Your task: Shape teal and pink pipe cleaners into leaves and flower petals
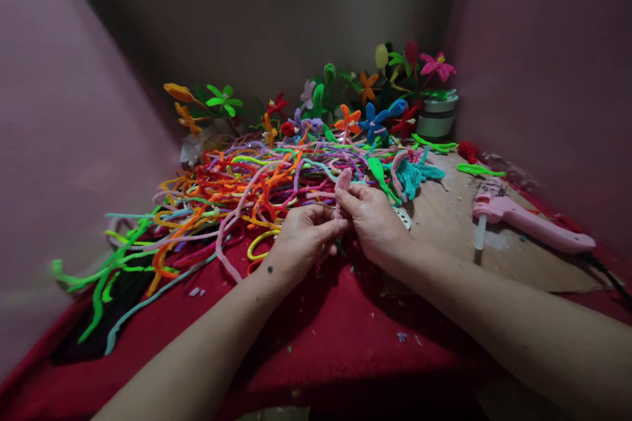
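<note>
Between my two hands is a pink pipe cleaner [343,180], bent into a petal-like loop that points up. My left hand [309,231] pinches its lower end with thumb and fingertips. Higher up, my right hand [368,214] grips the same piece between thumb and forefinger. Just beyond my hands spreads a big tangled pile of loose pipe cleaners [247,187] in orange, pink, green, purple and other colours. A white disc with holes [403,218] shows partly behind my right hand.
A pink glue gun [536,220] lies on brown cardboard [444,243] to the right, its cord trailing off. Pipe-cleaner flowers [374,122] stand along the back, near a lidded jar [437,115]. Red cloth [355,355] covers the table, dotted with small scraps.
</note>
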